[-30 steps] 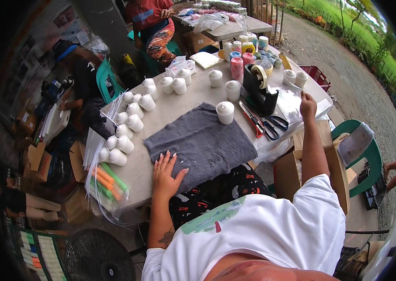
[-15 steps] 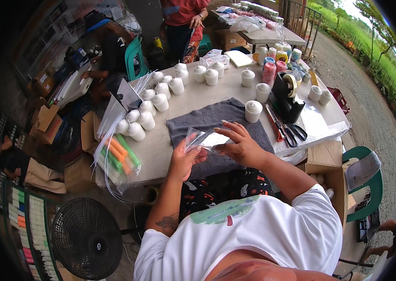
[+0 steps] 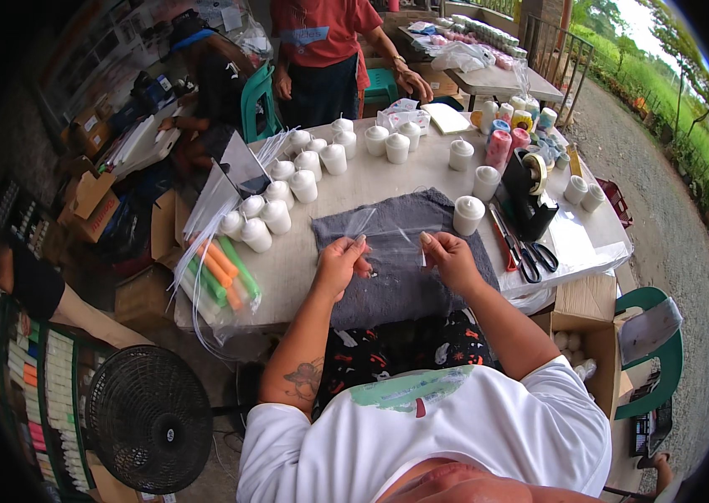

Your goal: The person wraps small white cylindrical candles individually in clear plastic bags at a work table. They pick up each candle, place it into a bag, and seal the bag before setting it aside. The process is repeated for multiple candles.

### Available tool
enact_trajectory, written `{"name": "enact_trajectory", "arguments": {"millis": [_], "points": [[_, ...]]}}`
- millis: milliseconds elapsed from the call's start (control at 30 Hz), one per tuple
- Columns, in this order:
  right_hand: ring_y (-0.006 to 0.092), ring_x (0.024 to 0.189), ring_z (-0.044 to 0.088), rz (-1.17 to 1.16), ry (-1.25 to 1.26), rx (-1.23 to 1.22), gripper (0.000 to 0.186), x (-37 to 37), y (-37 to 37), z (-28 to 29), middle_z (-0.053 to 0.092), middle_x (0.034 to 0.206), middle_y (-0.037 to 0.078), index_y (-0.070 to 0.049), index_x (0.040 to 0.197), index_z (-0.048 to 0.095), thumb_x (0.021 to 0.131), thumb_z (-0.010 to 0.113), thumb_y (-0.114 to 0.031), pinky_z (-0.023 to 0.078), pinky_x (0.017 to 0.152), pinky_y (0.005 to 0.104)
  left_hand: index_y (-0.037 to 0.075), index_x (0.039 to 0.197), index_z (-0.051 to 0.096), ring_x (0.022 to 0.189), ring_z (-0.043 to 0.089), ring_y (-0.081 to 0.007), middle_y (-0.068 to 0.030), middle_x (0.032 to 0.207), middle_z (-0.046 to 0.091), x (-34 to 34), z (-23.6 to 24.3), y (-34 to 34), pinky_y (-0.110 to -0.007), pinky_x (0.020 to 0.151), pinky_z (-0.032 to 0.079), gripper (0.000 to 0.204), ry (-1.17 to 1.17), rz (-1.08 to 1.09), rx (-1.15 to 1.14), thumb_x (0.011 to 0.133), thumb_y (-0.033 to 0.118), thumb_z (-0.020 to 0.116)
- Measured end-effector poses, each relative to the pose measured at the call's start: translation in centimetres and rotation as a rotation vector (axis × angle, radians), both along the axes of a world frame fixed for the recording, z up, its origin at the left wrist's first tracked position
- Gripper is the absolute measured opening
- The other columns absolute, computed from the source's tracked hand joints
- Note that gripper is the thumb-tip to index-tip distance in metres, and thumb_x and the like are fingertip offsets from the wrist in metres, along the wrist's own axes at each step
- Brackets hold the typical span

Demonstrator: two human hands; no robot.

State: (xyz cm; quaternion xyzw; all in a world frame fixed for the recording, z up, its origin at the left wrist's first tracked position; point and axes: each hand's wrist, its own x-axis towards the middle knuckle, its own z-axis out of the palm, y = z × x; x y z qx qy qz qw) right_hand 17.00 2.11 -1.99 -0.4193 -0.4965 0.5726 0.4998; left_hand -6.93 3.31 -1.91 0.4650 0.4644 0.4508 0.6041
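A clear plastic bag [image 3: 405, 240] is stretched between my two hands above a dark grey cloth [image 3: 409, 289]. My left hand [image 3: 343, 268] pinches one side of it, and my right hand [image 3: 450, 260] pinches the other. The film is so see-through that its full outline is hard to make out. Just beyond my right hand, a white pillar candle [image 3: 468, 215] stands upright at the cloth's edge. Several more white candles [image 3: 276, 216] stand in a group at the table's left, wicks up.
Right of the cloth lie a red cutter knife [image 3: 505, 239], scissors [image 3: 537, 261] and a black tape dispenser [image 3: 526, 197]. Orange and green candles [image 3: 216, 267] in plastic lie at the left edge. A fan [image 3: 149, 419] stands lower left. A person in red [image 3: 321, 50] stands across the table.
My hands have moved apart, drawing the plastic bag out between them. The person in red has leaned a hand toward the table, and another person's arm has reached in at the left.
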Motion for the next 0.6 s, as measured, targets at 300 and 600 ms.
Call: {"name": "enact_trajectory", "arguments": {"millis": [300, 600], "points": [[0.0205, 0.056, 0.053, -0.346, -0.520, 0.453, 0.028, -1.8, -0.9, 0.7, 0.054, 0.063, 0.008, -0.003, 0.071, 0.053, 0.087, 0.070, -0.019, 0.044, 0.054, 0.0315, 0.004, 0.121, 0.045, 0.100, 0.053, -0.0217, -0.0143, 0.116, 0.049, 1.9, 3.9, -3.7, -0.033, 0.077, 0.048, 0.060, 0.826, 0.436, 0.899, 0.077, 0.026, 0.079], [0.0269, 0.069, 0.060, -0.227, -0.662, 0.813, 0.018, -3.9, -2.4, 2.2, 0.059, 0.077, 0.011, -0.004, 0.084, 0.061, 0.076, 0.075, -0.011, 0.048, 0.060, 0.0338, 0.003, 0.094, 0.063, 0.073, 0.060, -0.0184, -0.0084, 0.088, 0.058, 5.8, 3.0, -3.9, -0.030, 0.063, 0.050, 0.010, 0.372, 0.302, 0.934, 0.086, 0.009, 0.068]]}}
